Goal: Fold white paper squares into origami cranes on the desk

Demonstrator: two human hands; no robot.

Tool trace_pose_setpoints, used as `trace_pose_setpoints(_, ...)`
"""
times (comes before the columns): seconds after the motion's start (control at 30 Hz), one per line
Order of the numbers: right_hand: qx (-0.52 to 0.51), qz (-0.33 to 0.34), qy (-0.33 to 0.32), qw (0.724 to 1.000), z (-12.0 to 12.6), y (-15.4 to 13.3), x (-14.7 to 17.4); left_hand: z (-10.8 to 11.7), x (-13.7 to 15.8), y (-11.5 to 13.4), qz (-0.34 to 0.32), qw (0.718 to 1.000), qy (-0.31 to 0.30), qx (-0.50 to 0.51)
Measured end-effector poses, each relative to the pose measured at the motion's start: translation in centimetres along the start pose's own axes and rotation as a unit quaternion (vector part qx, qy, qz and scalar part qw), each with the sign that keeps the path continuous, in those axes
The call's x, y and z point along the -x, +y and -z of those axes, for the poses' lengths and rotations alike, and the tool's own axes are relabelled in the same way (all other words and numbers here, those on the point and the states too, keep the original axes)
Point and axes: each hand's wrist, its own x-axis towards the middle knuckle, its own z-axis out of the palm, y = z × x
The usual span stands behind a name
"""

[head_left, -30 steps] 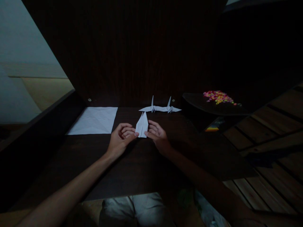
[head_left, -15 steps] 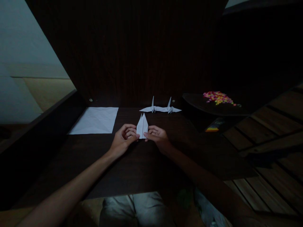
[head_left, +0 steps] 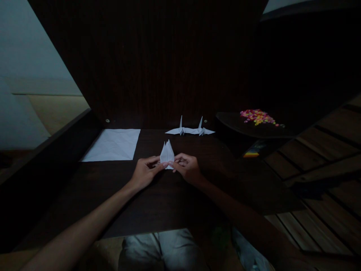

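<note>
Both my hands pinch a small piece of folded white origami paper (head_left: 167, 154) over the dark desk. Its pointed tips face away from me, and a split runs down its middle. My left hand (head_left: 146, 171) grips its lower left side, thumb on the front face. On the lower right side my right hand (head_left: 187, 168) is closed the same way, its thumb close to the left one. The fingers behind the paper are partly hidden. Beyond it, two white paper cranes (head_left: 190, 131) stand side by side against the back panel, their wings meeting.
A creased white paper sheet (head_left: 114, 145) lies flat at the left, near the raised side board (head_left: 56, 139). Colourful small beads or pieces (head_left: 259, 117) are heaped on a rounded shelf (head_left: 234, 122) at the right. Wooden slats (head_left: 324, 150) show beyond the desk's right side.
The folded paper has come slightly toward me, and its tips now stand further apart. Both thumbs have moved inward to the middle of its lower part.
</note>
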Motion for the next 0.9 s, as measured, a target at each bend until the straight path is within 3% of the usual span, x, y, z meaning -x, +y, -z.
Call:
trace_pose_setpoints(0.1,0.000,-0.005,0.000,1.000,0.02,0.02,-0.10,-0.16,-0.03,-0.34,-0.004,1.000,0.008,-0.005)
trace_pose_setpoints(0.3,-0.034,-0.012,-0.012,0.999,0.03,0.21,-0.51,-0.38,-0.27,-0.35,0.014,0.995,0.036,0.090)
trace_pose_setpoints(0.53,-0.035,0.021,-0.042,0.998,0.30,0.55,-0.66,-0.38,-0.36,-0.39,-0.047,0.992,0.091,0.079)
trace_pose_setpoints(0.9,-0.068,0.041,-0.034,0.996,0.27,0.43,-0.88,-0.66,0.07,0.19,-0.063,0.991,0.055,0.103)
